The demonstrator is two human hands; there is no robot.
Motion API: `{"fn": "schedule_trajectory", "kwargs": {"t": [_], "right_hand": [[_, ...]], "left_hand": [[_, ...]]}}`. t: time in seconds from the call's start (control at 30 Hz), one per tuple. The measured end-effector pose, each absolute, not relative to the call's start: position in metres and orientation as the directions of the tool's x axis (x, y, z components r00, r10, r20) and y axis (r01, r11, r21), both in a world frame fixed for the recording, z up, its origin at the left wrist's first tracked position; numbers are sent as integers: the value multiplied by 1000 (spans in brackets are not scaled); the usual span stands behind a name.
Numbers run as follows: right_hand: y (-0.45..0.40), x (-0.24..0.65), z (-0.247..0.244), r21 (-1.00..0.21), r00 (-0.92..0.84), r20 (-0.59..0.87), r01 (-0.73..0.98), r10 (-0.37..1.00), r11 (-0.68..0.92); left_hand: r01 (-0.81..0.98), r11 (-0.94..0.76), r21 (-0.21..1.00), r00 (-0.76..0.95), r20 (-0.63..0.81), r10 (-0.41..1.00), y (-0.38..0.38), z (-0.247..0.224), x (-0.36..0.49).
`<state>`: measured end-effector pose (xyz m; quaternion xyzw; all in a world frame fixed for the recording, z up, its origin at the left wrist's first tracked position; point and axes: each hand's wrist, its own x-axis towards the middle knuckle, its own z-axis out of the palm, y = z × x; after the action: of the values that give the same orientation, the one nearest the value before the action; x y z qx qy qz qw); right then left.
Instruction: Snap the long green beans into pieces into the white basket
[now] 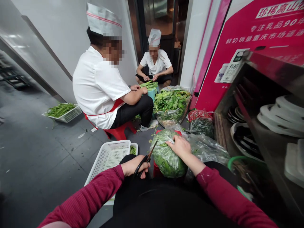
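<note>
My left hand (137, 166) is closed around the black handles of a pair of scissors (150, 154), whose blades point up and away from me, beside a plastic bag. That clear bag (169, 160) is full of green leafy vegetables and rests on something red (157, 171), mostly hidden beneath it. My right hand (179, 146) grips the gathered top of the bag. To the left of the bag stand a white perforated basket (114, 153) and a smaller white container (134, 148) with green pieces in it.
Two people in white sit ahead, a near one (99, 82) on a red stool (121, 130) and a far one (155, 61), handling green stalks (149, 85). A large bag of greens (172, 103) stands between us. Shelves with plates (282, 115) and a green-rimmed bin (234, 161) are right; a stalk basket (68, 115) is left.
</note>
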<state>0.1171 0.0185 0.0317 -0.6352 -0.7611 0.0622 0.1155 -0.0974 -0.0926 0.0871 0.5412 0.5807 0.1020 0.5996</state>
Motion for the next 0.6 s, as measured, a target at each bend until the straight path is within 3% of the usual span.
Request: {"fn": "schedule_trajectory", "kwargs": {"t": [0.1,0.17,0.3,0.4,0.6], "right_hand": [[20,120,26,-231,-195,127,948,973,220],[23,125,19,-296,-183,184,926,966,232],[28,134,4,-628,-73,302,735,951,256],[27,134,-5,-828,51,227,537,973,165],[18,133,-9,-892,121,162,442,979,93]], "left_hand": [[534,453,714,311,-664,680,-81,97,-95],[529,494,690,317,-700,640,-75,103,-92],[508,551,662,379,-747,547,-59,111,-89],[531,560,636,429,-771,470,-43,112,-85],[673,497,548,429,-837,340,-5,108,-80]]}}
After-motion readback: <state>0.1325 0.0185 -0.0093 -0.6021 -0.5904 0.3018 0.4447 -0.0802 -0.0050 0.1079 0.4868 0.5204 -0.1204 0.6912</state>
